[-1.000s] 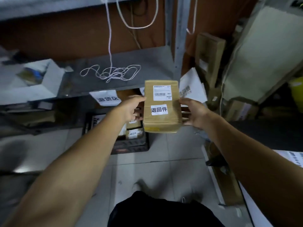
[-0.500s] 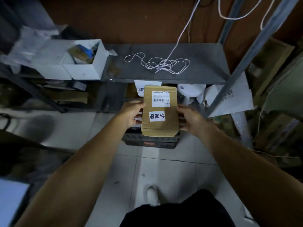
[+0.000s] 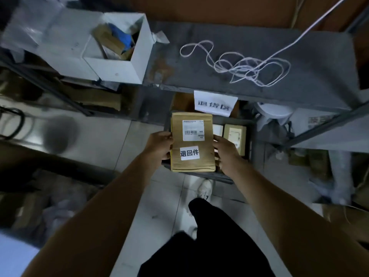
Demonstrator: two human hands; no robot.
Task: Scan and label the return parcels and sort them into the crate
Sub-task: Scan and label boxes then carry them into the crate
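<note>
A brown cardboard parcel (image 3: 205,156) carries a barcode label and a white sticker with printed characters. My left hand (image 3: 159,147) grips its left edge and my right hand (image 3: 226,154) grips its right edge. I hold it flat over a dark crate (image 3: 250,136) that stands on the floor under the shelf. Inside the crate, to the right of my parcel, lie other small brown parcels (image 3: 234,136) with labels.
A grey metal shelf (image 3: 259,43) hangs over the crate, with a white cord (image 3: 239,62) coiled on it and an open white box (image 3: 117,48) at its left. A paper sign (image 3: 214,103) hangs from the shelf edge. Clutter lines both sides of the tiled floor.
I have stepped closer and leaned over. The parcel has come down and forward in both hands, and now sits low over the crate, whose inside shows.
</note>
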